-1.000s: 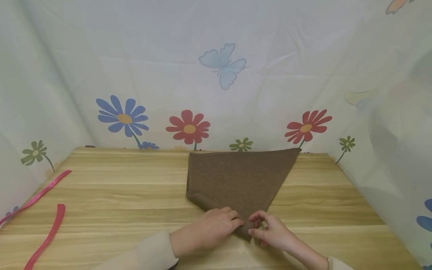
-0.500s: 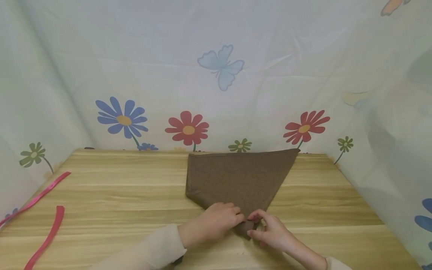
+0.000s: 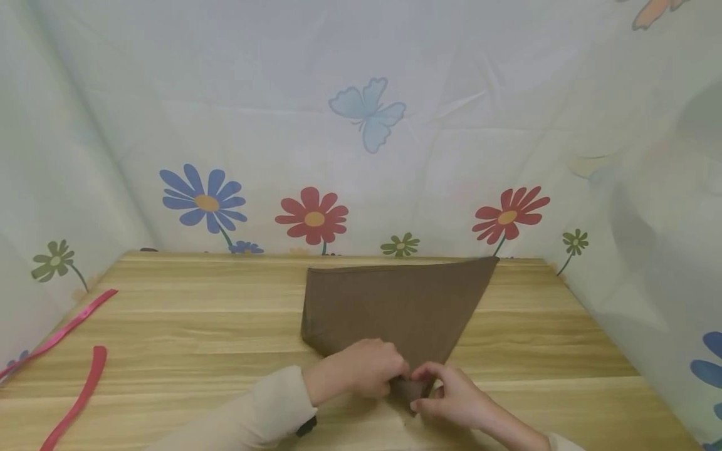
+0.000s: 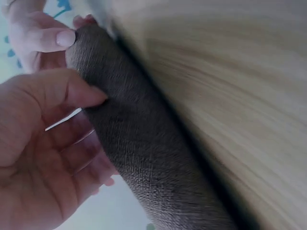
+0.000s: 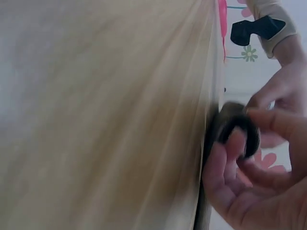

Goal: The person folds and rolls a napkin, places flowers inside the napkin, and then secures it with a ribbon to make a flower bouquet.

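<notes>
A brown cloth lies on the table, its near edge turned up into a roll that narrows to a point at the front. On this rolled edge, seen close up in the left wrist view, my left hand pinches the fabric, thumb on top and fingers behind. Close to its right, my right hand holds the tip of the roll between thumb and fingers. From the right wrist view the roll's end shows as a round, hollow coil, with fingertips at its opening.
Two pink-red ribbons lie at the table's left: one near the front, another along the left edge. A white curtain printed with flowers and butterflies surrounds the wood-grain table. A black strap piece sits at the left cuff.
The cloth has slid slightly toward me, its far edge now nearer. My left hand has shifted a little to the right along the roll; the right hand keeps its grip on the tip.
</notes>
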A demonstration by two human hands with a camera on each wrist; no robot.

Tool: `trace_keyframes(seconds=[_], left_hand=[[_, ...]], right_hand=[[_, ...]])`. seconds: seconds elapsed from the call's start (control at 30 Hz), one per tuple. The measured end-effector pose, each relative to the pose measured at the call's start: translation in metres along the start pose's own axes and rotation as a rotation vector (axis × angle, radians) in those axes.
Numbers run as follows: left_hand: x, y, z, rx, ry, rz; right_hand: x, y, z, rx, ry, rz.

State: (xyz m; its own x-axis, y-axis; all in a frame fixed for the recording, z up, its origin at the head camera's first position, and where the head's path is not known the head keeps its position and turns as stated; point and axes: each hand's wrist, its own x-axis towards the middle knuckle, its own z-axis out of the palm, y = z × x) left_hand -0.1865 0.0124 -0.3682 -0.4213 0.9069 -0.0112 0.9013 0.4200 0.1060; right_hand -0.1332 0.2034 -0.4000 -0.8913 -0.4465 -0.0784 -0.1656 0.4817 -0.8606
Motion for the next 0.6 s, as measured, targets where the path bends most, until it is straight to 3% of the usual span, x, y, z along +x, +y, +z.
trace_keyframes(seconds=[0.2, 0.33, 0.5, 0.6], left_hand=[[-0.003, 0.012, -0.009, -0.141, -0.133, 0.003], [0.000, 0.014, -0.009, -0.169, -0.174, -0.022], [0.003, 0.010, -0.005, -0.154, -0.105, -0.052], [0.002, 0.011, -0.001, -0.036, -0.006, -0.047]], right_hand=[[-0.008, 0.002, -0.004, 0.159, -0.173, 0.060], [-0.012, 0.002, -0.004, 0.175, -0.185, 0.060], [-0.014, 0.002, -0.002, 0.028, -0.083, -0.100], [-0.015, 0.001, -0.002, -0.040, -0.028, -0.149]])
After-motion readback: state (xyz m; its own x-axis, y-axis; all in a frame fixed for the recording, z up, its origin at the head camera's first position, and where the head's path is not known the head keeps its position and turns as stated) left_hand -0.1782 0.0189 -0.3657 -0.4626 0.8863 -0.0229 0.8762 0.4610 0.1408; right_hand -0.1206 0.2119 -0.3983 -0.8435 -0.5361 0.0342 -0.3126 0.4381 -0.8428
